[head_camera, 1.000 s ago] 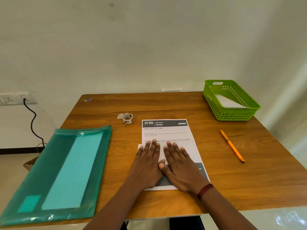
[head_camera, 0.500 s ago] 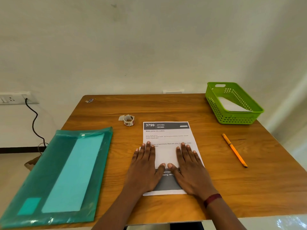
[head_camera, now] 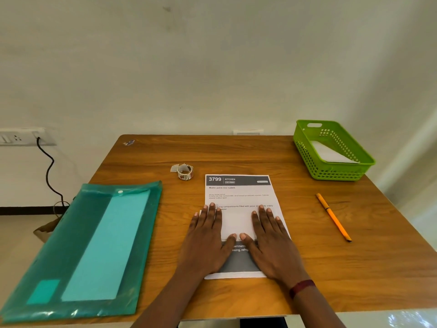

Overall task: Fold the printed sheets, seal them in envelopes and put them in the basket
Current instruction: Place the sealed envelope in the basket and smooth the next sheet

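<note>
Both my hands are sliding apart from a second ago: left hand and right hand are pressing the folded printed sheet flat mid-table, fingers splayed, gripping nothing. Green basket is sitting far right, holding one envelope.

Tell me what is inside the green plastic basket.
The green plastic basket at the table's far right corner holds a flat white paper item, probably an envelope. Its near end is hidden by the basket wall, and anything beneath it is covered.
</note>
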Tool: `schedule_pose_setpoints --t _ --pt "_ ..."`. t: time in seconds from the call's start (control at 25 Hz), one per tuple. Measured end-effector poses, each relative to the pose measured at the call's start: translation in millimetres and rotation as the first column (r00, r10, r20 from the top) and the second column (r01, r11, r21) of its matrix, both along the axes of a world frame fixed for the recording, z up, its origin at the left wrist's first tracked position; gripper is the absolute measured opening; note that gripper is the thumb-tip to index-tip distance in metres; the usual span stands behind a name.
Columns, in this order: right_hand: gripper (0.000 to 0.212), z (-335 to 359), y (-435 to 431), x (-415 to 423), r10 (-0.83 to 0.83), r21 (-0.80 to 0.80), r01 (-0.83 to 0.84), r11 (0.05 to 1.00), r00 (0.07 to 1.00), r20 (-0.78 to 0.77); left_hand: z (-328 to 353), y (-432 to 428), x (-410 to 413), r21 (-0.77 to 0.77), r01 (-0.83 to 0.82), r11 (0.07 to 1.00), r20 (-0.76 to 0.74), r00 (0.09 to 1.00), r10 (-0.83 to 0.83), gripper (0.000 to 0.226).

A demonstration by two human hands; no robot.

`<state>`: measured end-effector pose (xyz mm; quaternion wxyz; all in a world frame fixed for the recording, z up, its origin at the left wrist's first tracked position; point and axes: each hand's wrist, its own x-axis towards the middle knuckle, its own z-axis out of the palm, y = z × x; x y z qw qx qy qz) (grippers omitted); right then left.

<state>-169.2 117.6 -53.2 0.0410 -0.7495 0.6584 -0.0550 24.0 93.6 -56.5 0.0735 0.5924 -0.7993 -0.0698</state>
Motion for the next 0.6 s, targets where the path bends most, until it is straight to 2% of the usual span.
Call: schedule_pose_setpoints --t 0.2,0.44,0.6 --pt "0.083 0 1 1 -0.013 -0.032 0.013 0.999 1.000 0.018 3 1 2 -0.007 -0.004 1.000 -0.076 0.997 0.004 0.081" --pt "0.077 3 7 2 -0.046 -0.199 0.066 0.978 0.994 0.104 12 2 10 -0.005 -0.051 0.999 -0.356 0.933 0.046 0.075" --pt "0.067 4 10 3 -0.060 -0.262 0.091 0.961 0.991 0.124 14 4 19 -0.002 -0.075 0.997 -0.418 0.906 0.067 0.070"
